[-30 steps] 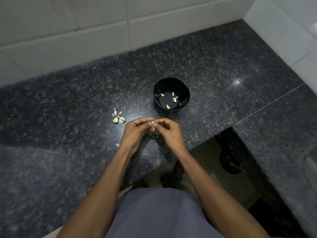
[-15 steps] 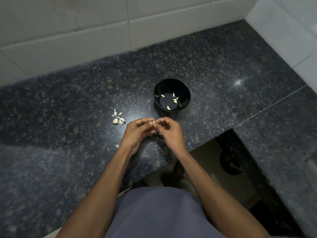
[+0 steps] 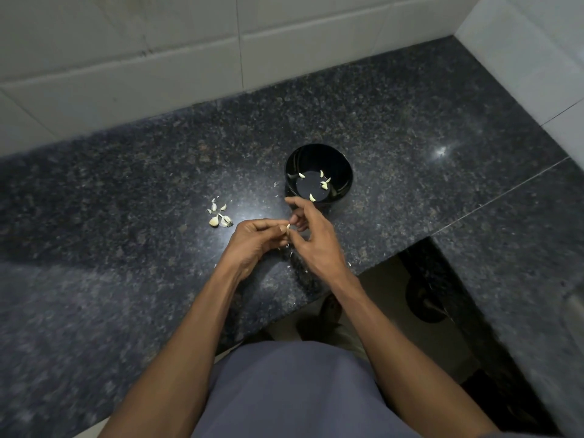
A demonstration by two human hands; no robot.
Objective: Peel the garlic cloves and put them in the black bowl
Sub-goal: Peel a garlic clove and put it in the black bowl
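Observation:
The black bowl point(image 3: 343, 172) stands on the dark granite counter point(image 3: 126, 216) with several peeled pale cloves point(image 3: 323, 184) in it. My left hand point(image 3: 252, 240) pinches a small garlic clove point(image 3: 288, 227) at its fingertips, just in front of the bowl. Close beside it on the right is my right hand point(image 3: 316, 238), fingers spread and loosely bent, index finger stretched toward the bowl's near rim. Whether the right thumb touches the clove I cannot tell. A small heap of unpeeled cloves and skins point(image 3: 218, 216) lies left of the hands.
White tiled walls point(image 3: 158, 58) close off the counter at the back and right. The counter's front edge steps back at the right, over a dark opening point(image 3: 426, 298). Bits of garlic skin point(image 3: 289, 252) lie scattered under the hands.
My right hand has let go its pinch and opened, its fingers spreading toward the bowl. The left hand keeps the clove in about the same place.

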